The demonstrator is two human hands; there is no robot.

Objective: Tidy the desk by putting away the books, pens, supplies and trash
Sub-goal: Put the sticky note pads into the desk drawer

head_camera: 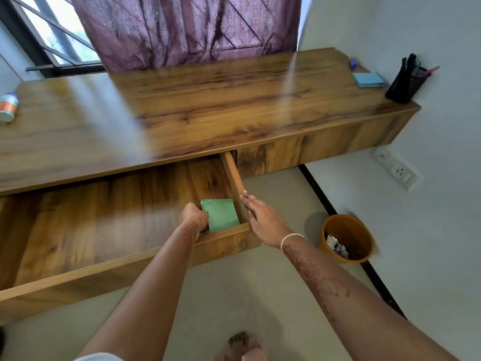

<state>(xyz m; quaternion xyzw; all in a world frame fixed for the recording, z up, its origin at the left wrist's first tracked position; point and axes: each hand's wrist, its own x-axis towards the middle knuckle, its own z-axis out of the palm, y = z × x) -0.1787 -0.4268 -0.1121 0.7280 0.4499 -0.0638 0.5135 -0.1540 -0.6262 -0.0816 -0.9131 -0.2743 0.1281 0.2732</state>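
Note:
A wide wooden drawer (109, 230) stands pulled out from under the desk (208, 105). In its front right corner lies a green pad (221, 214). My left hand (194, 216) reaches into the drawer, fingers curled on the pad's left edge. My right hand (260, 217) rests on the drawer's right side wall, fingers stretched along its top edge. On the desk's far right lie a blue pad of sticky notes (368, 80), a small blue object (352, 63) and a black pen holder (406, 83) with pens in it.
A small bottle (8, 106) lies at the desk's left end. An orange waste bin (347, 239) with scraps inside stands on the floor by the right wall. Wall sockets (397, 169) sit low on that wall. A purple curtain (187, 29) hangs behind the desk. My foot (240, 346) shows below.

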